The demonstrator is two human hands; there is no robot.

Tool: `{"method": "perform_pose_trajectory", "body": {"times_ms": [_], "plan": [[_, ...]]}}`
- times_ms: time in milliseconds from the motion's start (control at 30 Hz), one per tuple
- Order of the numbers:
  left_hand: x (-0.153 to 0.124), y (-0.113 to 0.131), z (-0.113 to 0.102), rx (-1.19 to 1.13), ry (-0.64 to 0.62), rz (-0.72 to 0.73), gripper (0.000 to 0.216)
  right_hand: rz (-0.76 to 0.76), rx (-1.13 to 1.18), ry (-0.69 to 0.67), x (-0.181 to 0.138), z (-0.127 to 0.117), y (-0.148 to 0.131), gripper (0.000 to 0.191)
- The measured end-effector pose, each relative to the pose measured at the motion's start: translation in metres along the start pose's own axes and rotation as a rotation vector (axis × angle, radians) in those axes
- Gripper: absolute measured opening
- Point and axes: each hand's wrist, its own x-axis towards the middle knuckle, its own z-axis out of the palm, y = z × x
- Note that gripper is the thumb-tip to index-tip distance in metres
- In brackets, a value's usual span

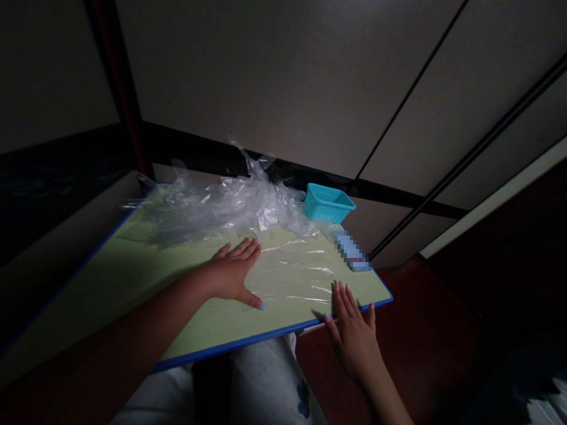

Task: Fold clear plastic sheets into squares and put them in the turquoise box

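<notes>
A clear plastic bag (296,265) lies spread flat on the pale yellow tabletop (199,330). My left hand (234,271) rests on the bag's left part, palm down, fingers stretched and thumb apart. At the table's near right edge is my right hand (353,327), its fingers extended over the blue rim beside the bag's right end. Whether those fingertips touch the plastic I cannot tell. Neither hand grips anything. Behind the left hand, a loose heap of crumpled clear plastic bags (230,206) stretches along the back of the table.
A turquoise plastic basket (330,203) stands at the back right corner, next to the heap. A blurred-out, light blue flat object (352,251) lies along the right edge. Dark-seamed panels (287,77) rise behind the table. The floor (425,330) at right is dark red.
</notes>
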Motion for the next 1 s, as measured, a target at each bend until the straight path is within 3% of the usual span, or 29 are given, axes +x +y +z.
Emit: {"method": "perform_pose_trajectory", "body": {"times_ms": [233, 333, 500, 1000], "plan": [[0.001, -0.001, 0.001, -0.006, 0.002, 0.004, 0.132, -0.01, 0.037, 0.159, -0.009, -0.006, 0.016, 0.048], [0.001, -0.001, 0.002, -0.013, 0.015, 0.005, 0.132, -0.095, 0.074, 0.223, -0.015, -0.012, 0.024, 0.038], [0.002, -0.001, 0.002, -0.008, 0.009, 0.004, 0.133, -0.281, 0.09, 0.196, -0.02, -0.015, 0.028, 0.033], [0.001, -0.003, 0.003, -0.016, 0.02, 0.016, 0.129, -0.279, 0.09, 0.086, -0.003, -0.012, 0.014, 0.039]]}}
